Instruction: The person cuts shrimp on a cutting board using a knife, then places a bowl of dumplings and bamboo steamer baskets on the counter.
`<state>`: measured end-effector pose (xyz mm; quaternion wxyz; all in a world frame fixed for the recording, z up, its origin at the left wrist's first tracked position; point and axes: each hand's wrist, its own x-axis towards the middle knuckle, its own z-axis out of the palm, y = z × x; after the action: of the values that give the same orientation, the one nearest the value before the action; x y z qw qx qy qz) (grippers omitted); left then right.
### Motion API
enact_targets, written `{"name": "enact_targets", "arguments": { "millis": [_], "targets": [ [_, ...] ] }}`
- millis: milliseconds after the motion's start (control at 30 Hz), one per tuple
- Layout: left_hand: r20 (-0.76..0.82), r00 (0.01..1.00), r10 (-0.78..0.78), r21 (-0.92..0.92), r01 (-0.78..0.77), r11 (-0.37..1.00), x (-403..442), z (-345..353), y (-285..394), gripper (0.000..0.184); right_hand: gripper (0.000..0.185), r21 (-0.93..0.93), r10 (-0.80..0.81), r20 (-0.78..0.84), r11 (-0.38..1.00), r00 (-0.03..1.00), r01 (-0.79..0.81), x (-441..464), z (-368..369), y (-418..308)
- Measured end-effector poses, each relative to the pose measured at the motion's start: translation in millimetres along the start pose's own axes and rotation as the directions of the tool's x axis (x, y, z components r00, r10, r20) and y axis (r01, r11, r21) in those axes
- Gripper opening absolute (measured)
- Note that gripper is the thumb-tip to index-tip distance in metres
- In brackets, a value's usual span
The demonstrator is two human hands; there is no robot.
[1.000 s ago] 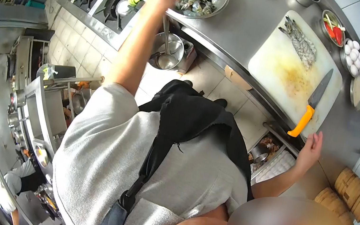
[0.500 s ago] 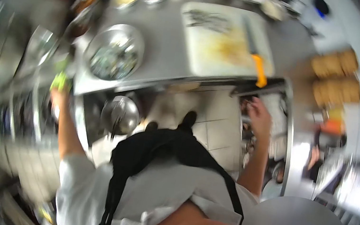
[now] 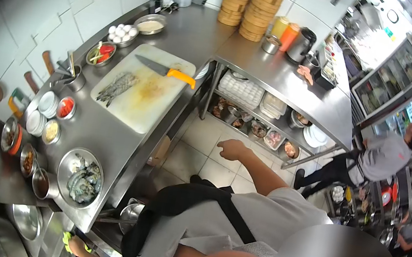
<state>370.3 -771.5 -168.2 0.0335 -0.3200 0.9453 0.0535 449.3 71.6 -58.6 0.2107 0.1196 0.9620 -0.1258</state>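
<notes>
Low at the bottom left, my left hand (image 3: pixel 79 246) is closed around a bright yellow-green thing (image 3: pixel 66 241) whose kind I cannot make out. That hand is beside a steel sink edge, below the counter corner. My right hand (image 3: pixel 232 149) hangs over the tiled floor with loosely bent fingers and nothing visible in it. Peeled-looking grey shrimp (image 3: pixel 118 87) lie in a row on the white cutting board (image 3: pixel 139 117). A knife (image 3: pixel 164 70) with an orange handle rests across the board's far end. More shrimp (image 3: pixel 82 182) fill a steel bowl (image 3: pixel 62 172) at the counter's near corner.
The counter holds a bowl of eggs (image 3: pixel 122 34), red and green vegetables (image 3: pixel 100 53), stacked white dishes (image 3: pixel 48 103) and sauce pots (image 3: pixel 43 185). Bamboo steamers (image 3: pixel 262 12) stand at the back. A shelved steel table (image 3: pixel 291 83) is at right, with a person (image 3: pixel 380 154) beyond it.
The view has swung toward the right, bringing the steamers and a person's full body into sight. My left hand still holds the yellow-green thing; my right hand still hangs over the floor.
</notes>
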Motion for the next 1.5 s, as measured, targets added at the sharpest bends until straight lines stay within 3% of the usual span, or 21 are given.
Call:
{"name": "enact_targets", "arguments": {
  "millis": [200,300,367,400,467,567,700,733,800,967,1000,1067,1167,1200,1233,1300,1333,1367,1400,1433,1500],
  "targets": [
    [0.08,0.987,0.139,0.126,-0.148,0.981,4,2,-2,0.048,0.054,0.047,0.084,0.199,0.994,0.977,-0.095,-9,69,22],
    [0.027,0.998,0.054,-0.016,-0.053,0.998,0,5,-7,0.048,0.055,0.068,0.115,0.251,0.988,0.961,-0.136,-20,106,46],
    [-0.096,0.995,-0.02,0.012,0.021,1.0,-8,14,0,0.047,0.04,-0.017,0.189,0.403,0.98,0.896,-0.199,-30,120,55],
    [-0.08,0.996,0.038,0.007,-0.038,0.999,-12,14,-1,0.047,0.058,-0.033,0.241,0.523,0.964,0.818,-0.263,-35,115,56],
    [-0.022,0.999,0.049,-0.036,-0.049,0.998,-21,14,2,0.049,0.058,0.004,0.274,0.524,0.946,0.806,-0.324,-42,138,75],
    [-0.255,0.961,0.104,-0.068,-0.125,0.99,-44,19,3,0.061,0.054,-0.004,0.296,0.595,0.931,0.747,-0.366,-52,146,77],
    [-0.312,0.947,-0.071,-0.313,-0.032,0.949,-75,27,8,0.06,0.052,0.073,0.266,0.463,0.939,0.845,-0.336,-55,154,83],
    [-0.291,0.954,-0.075,-0.303,-0.018,0.953,-81,27,7,0.057,0.052,0.133,0.216,0.326,0.953,0.92,-0.271,-59,159,84],
    [-0.277,0.955,-0.105,-0.288,0.022,0.957,-91,28,2,0.054,0.052,0.237,0.23,0.264,0.926,0.937,-0.294,-69,141,75],
    [-0.418,0.872,-0.256,-0.332,0.115,0.936,-130,15,15,0.049,0.05,0.292,0.217,0.204,0.917,0.955,-0.271,-94,170,131],
    [-0.438,0.858,-0.268,-0.333,0.122,0.935,-145,10,22,0.048,0.05,0.397,0.248,0.259,0.854,0.934,-0.337,-111,165,142],
    [-0.449,0.855,-0.259,-0.341,0.105,0.934,-175,15,40,0.047,0.047,0.377,0.297,0.336,0.827,0.894,-0.416,-132,181,176],
    [-0.347,0.937,-0.049,-0.285,-0.056,0.957,-238,36,74,0.046,0.043,0.482,0.376,0.534,0.6,0.757,-0.638,-167,231,226],
    [-0.243,0.956,0.164,-0.258,-0.226,0.939,-260,53,86,0.046,0.041,0.479,0.364,0.59,0.561,0.721,-0.675,-181,249,237],
    [-0.124,0.922,0.367,-0.279,-0.387,0.879,-282,69,97,0.046,0.038,0.587,0.327,0.664,0.327,0.672,-0.74,-201,263,245],
    [0.277,0.812,0.513,-0.322,-0.425,0.846,-319,86,140,0.044,0.038,0.742,0.22,0.589,0.235,0.777,-0.628,-238,289,247],
    [0.407,0.705,0.581,-0.387,-0.443,0.809,-323,100,162,0.045,0.04,0.754,0.263,0.615,0.082,0.744,-0.652,-249,286,240],
    [0.446,0.642,0.624,-0.274,-0.566,0.778,-321,118,184,0.044,0.043,0.749,0.305,0.646,-0.08,0.699,-0.658,-263,288,236],
    [0.495,0.564,0.66,-0.165,-0.685,0.709,-323,130,210,0.042,0.047,0.894,0.347,0.446,-0.211,0.825,-0.394,-271,336,244],
    [0.501,0.54,0.676,-0.165,-0.707,0.687,-333,128,238,0.042,0.047,0.893,0.366,0.448,-0.234,0.816,-0.385,-286,333,244],
    [0.587,0.546,0.598,-0.318,-0.524,0.79,-361,101,303,0.04,0.046,0.59,0.15,0.613,-0.74,0.776,-0.323,-308,313,247]
  ]
}}
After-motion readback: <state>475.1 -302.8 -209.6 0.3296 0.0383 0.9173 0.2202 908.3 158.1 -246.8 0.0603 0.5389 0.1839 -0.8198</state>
